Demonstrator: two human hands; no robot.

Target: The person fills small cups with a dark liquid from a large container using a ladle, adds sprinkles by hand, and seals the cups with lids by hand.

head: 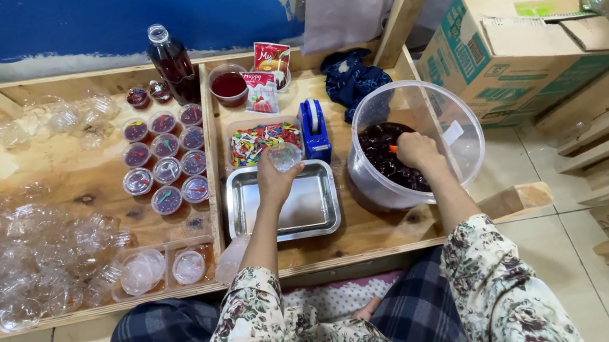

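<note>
I see two red-and-white sachets (266, 75) upright at the wooden tray's (377, 234) far edge, green-printed cardboard box (517, 46) off its right side, left hand (274, 177) pinching small clear cup (286, 155) above steel pan (283, 207), right hand (417, 150) curled round orange-handled scoop (393, 148) inside clear tub (411, 140) of dark jelly near right edge

The left hand (274, 177) holds a small clear cup (286, 156) above the metal tray (244, 203) near the wooden board's (376, 228) front edge. The right hand (417, 150) grips an orange-handled tool (393, 148) inside the big clear bucket (467, 142) of dark jelly (381, 154) toward the board's right edge.
</note>
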